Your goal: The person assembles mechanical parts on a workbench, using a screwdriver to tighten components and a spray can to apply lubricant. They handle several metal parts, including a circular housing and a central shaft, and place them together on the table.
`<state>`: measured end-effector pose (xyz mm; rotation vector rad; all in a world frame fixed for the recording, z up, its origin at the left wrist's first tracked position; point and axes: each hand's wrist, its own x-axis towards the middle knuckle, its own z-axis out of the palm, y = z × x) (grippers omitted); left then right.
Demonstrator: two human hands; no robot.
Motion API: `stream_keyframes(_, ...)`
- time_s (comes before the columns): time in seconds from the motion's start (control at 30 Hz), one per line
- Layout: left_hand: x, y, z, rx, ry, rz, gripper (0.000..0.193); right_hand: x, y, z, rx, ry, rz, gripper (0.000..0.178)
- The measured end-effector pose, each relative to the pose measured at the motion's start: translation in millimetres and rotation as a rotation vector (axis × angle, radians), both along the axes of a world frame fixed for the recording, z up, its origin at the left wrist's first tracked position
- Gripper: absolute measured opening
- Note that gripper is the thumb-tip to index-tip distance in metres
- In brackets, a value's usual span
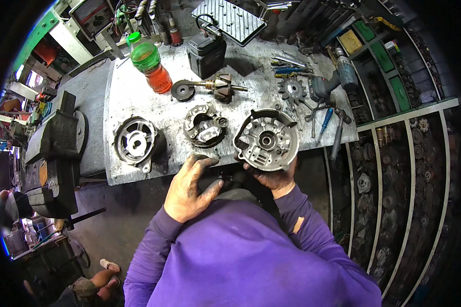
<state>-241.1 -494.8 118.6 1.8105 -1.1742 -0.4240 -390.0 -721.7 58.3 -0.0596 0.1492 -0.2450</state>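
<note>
My right hand holds a round cast-metal alternator housing from below, at the bench's front edge. The housing's hollow inside, with a bearing hole in the middle, faces up. My left hand is open in front of the bench edge, thumb and fingers apart, holding nothing. Just beyond it sits a ring-shaped alternator part with a shiny piece in its centre. A second housing with spoke-like openings lies at the left. Behind them an alternator rotor lies on its side, a pulley at its left end.
On the metal bench stand a green-capped bottle of red liquid and a black container. To the right lie a toothed metal disc, a cordless drill, a screwdriver and a hammer. Parts shelves flank the right; a vise, the left.
</note>
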Motion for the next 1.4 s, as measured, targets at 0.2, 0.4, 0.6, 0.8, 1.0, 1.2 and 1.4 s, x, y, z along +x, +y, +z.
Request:
stream_keyframes(0.2, -4.6, 34.9, -17.3, 0.038, 0.451, 0.025, 0.07, -16.1, 57.4, -9.7, 0.033, -0.163, 0.074, 0.087)
stream_keyframes(0.4, -4.7, 34.5, -50.1, -0.072, 1.332, -0.229, 0.09, -25.6, 101.3, -10.2, -0.111, 0.091, -0.002, 0.071)
stream_keyframes(0.6, -33.4, 25.5, -66.9, -0.038, 1.613, -0.073, 0.065, -32.0, 96.8, -10.9, -0.316, 0.2, 0.017, 0.071)
stream_keyframes(0.8, -53.9, 11.6, -74.6, -0.241, 1.738, -0.009, 0.063, -51.7, 51.8, -18.2, -0.796, 0.481, 0.057, 0.054)
stream_keyframes(1.0, -77.2, -17.6, -81.7, -0.422, 1.893, 0.104, 0.037, -72.5, -14.6, -24.0, -1.364, 0.579, 0.224, 0.049)
stream_keyframes(1.2, -98.7, -40.1, -80.6, -0.534, 1.846, 0.147, 0.06, -76.0, -46.9, -37.6, -1.855, 0.537, -0.044, 0.035)
stream_keyframes(1.4, -117.5, -58.5, -62.0, -0.521, 1.576, 0.186, 0.083, -81.5, -66.2, 23.5, -1.826, 0.531, -0.155, 0.024)
